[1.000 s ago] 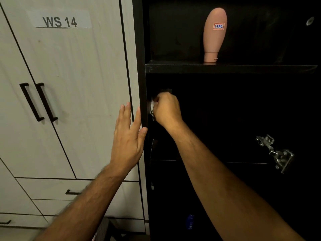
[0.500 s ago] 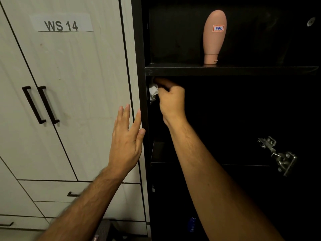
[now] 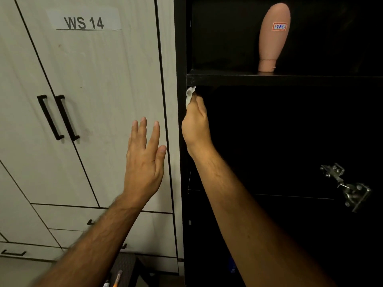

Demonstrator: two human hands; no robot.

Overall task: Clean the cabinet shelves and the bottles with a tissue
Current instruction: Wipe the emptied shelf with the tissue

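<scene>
My right hand (image 3: 195,123) grips a crumpled white tissue (image 3: 190,95) and holds it against the inner left wall of the black cabinet, just under the upper shelf (image 3: 290,79). A pink bottle (image 3: 273,36) with a small label stands upside down on its cap on that shelf. My left hand (image 3: 146,160) is flat with straight fingers against the white door beside the cabinet's left edge (image 3: 179,59). A lower shelf (image 3: 290,196) is faintly visible in the dark interior.
White closet doors with black handles (image 3: 58,117) and a "WS 14" label (image 3: 84,22) fill the left. A metal hinge (image 3: 348,187) sticks out at the cabinet's right. A blue bottle (image 3: 233,266) sits dimly low in the cabinet. Pens (image 3: 116,281) lie below.
My right hand has slid the tissue up the cabinet's left inner wall to just under the upper shelf. My left hand has stayed on the white door.
</scene>
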